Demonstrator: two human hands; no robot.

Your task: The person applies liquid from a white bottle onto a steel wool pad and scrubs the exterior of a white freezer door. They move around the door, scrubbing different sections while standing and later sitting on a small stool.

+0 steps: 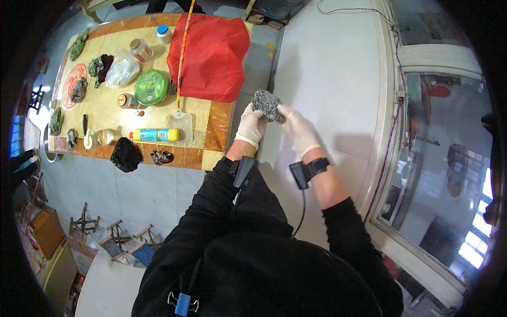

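Observation:
A crumpled grey speckled bundle (267, 104) is up in front of me, past the table's right end; it could be metal scouring wool or patterned cloth. My left hand (251, 125), in a white glove, grips its lower left side. Also gloved, my right hand (298, 127) is slightly blurred and pinches the bundle's right edge. Each wrist carries a strapped black device with a cable. Nearest on the left is a table (216, 130) with a red cloth (210, 59) over its far right corner.
On the table are a fly swatter (181, 123), a yellow-capped bottle (156, 134), a green-lidded container (151, 87), a clear plastic bag (123, 69), several jars and crumpled cloths, one black (126, 154). Folding stools (128, 245) stand behind on the left. A glazed window frame (435, 59) runs along the right.

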